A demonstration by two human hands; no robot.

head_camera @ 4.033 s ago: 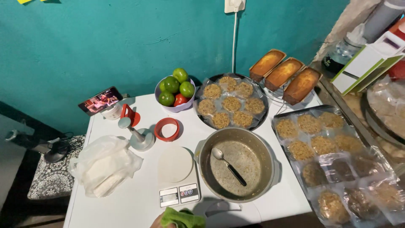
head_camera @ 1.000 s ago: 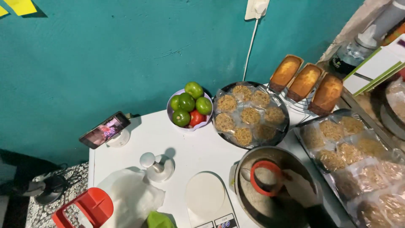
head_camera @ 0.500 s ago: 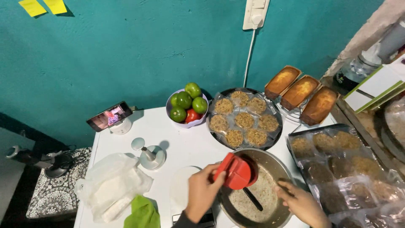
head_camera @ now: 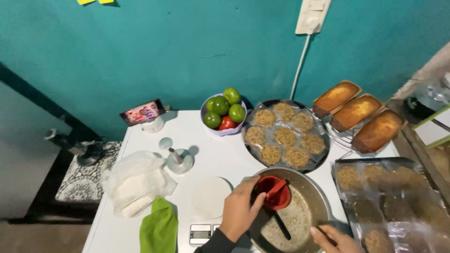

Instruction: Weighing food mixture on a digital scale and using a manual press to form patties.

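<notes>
My left hand (head_camera: 241, 212) grips a red round mould with a handle (head_camera: 274, 192) and holds it over the near-left rim of a metal pot (head_camera: 313, 188). The pot holds a grainy beige mix and a dark-handled spoon (head_camera: 281, 226). My right hand (head_camera: 335, 239) rests at the pot's near right edge, at the bottom of the view; whether it holds anything I cannot tell. A small kitchen scale (head_camera: 202, 233) with a round white plate (head_camera: 211, 197) stands just left of my left hand.
On the white table (head_camera: 206, 150): a round dark tray of wrapped oat cookies (head_camera: 286, 136), a bowl of limes and a tomato (head_camera: 225, 115), three loaf cakes (head_camera: 356, 112), a rectangular tray of wrapped cookies (head_camera: 389, 197), a plastic bag (head_camera: 133, 182), a green cloth (head_camera: 159, 229), a metal press (head_camera: 177, 159), a propped phone (head_camera: 141, 112).
The red mould came from the table's left side over to the pot in my left hand. In the last half second it dropped lower over the mix. My right hand reached the pot's edge.
</notes>
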